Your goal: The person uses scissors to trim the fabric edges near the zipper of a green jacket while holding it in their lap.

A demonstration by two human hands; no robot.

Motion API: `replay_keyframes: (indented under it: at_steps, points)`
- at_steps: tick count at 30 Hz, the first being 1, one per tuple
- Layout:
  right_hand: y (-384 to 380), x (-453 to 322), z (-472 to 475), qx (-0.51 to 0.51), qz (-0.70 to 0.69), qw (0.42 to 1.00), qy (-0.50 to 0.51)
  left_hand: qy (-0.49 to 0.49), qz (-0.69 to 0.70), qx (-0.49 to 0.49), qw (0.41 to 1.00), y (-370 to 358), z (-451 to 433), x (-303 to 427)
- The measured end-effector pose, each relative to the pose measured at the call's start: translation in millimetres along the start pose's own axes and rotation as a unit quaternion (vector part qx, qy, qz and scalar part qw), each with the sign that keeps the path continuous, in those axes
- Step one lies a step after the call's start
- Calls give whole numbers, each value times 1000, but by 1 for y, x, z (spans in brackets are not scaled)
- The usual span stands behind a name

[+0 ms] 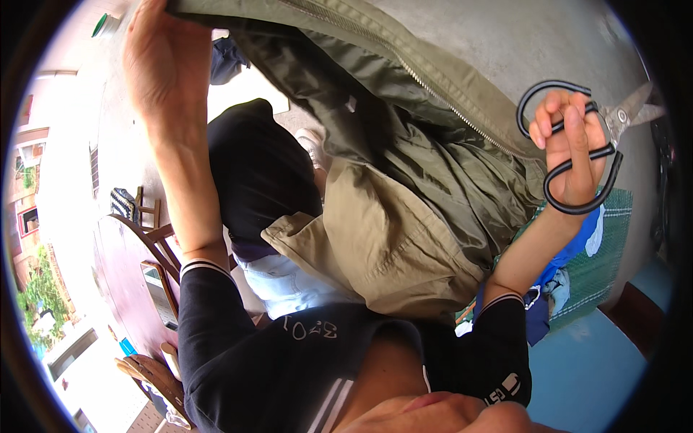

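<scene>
An olive-green jacket (379, 227) with a shiny dark lining is stretched across my lap, its metal zipper (433, 89) running along the raised edge. At the upper left, my left hand (169, 65) grips that edge; its fingertips are cut off by the top of the view. On the right, my right hand (576, 146) has its fingers through the black handles of a pair of scissors (622, 115). The blades are partly spread and point away from the jacket. The jacket's lower edge reaches my right palm, and whether that hand pinches it is hidden.
To the left, a phone (159, 292) lies on a pinkish round table (122, 270), near wooden chairs. A green woven mat (601, 260) with blue garments (563, 260) is at the right, beside a blue surface (584, 368). Black cloth (260, 178) lies near my legs.
</scene>
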State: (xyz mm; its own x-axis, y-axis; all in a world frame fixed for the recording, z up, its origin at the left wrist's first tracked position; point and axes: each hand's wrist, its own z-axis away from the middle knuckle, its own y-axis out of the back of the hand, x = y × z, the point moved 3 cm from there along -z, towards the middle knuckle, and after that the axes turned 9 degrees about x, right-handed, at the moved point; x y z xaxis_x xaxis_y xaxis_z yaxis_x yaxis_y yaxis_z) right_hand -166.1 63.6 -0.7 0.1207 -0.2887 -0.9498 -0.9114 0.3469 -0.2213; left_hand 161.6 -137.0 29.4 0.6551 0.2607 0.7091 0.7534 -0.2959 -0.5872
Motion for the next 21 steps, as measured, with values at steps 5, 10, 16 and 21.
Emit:
replay_keyframes:
  at_steps: [5,10,16,21]
  points:
    - [66,-21,35,96,187,977,14,-144,-139,130,971,31,5,33]
    - [117,-18,69,173,285,943,-19,-218,-194,187,938,26,21,65]
    - [99,25,104,178,120,977,12,-209,-297,293,885,41,27,102]
    - [65,42,118,197,125,972,18,20,-729,142,669,118,5,86]
